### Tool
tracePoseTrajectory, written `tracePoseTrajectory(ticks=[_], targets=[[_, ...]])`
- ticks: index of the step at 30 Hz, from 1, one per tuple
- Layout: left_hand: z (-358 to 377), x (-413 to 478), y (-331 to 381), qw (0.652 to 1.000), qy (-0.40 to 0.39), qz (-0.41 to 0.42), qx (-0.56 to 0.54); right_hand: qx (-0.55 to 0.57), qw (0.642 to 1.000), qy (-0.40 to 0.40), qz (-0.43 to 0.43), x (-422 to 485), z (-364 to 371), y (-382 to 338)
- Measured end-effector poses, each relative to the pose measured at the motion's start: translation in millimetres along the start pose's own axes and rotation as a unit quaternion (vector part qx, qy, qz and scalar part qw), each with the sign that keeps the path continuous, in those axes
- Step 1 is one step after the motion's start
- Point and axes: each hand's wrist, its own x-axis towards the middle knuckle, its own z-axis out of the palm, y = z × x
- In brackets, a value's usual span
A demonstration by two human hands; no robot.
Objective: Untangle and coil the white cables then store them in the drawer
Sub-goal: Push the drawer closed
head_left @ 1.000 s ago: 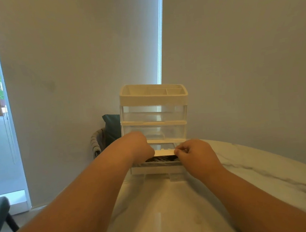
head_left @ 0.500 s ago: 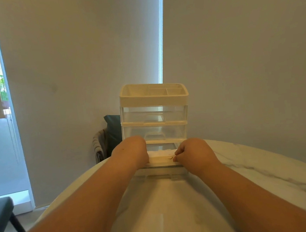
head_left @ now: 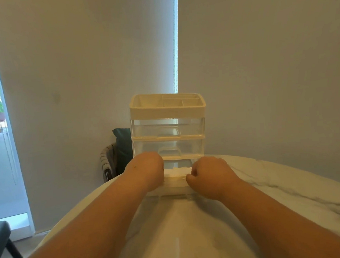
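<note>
Clear plastic drawer unit stands on the marble table. Its bottom drawer projects forward, and white cables lie inside, blurred. Right hand: grip curled tight on the drawer front. Left hand: at the drawer's left corner, fingers hidden, so the grip cannot be told.

The drawer unit is plastic: clear, glossy drawer fronts under a matt cream top tray. The table looks like smooth pale marble (faint grey veins) with a soft sheen.
</note>
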Motion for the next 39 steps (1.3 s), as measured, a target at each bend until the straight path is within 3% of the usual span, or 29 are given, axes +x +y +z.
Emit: tracePoseTrajectory(ticks=[6, 11, 15, 31, 39], targets=[[-4, -1, 0, 1.0, 0.001, 0.017, -0.015, 0.034, 0.999, -0.003, 0.017, 5, 4, 11], [5, 0, 0, 1.0, 0.014, 0.01, -0.015, -0.005, 1.0, 0.008, -0.01, 3, 8, 7], [3, -5, -2, 0.999, 0.009, 0.028, -0.033, -0.066, 0.997, -0.009, -0.03, 1, 9, 2], [0, -25, 13, 0.998, -0.038, 0.025, -0.049, -0.099, 0.987, -0.1, -0.079, 7, 0, -3], [3, -35, 16, 0.999, 0.01, 0.018, -0.046, -0.094, 0.987, -0.115, -0.056, 7, -4, -5]])
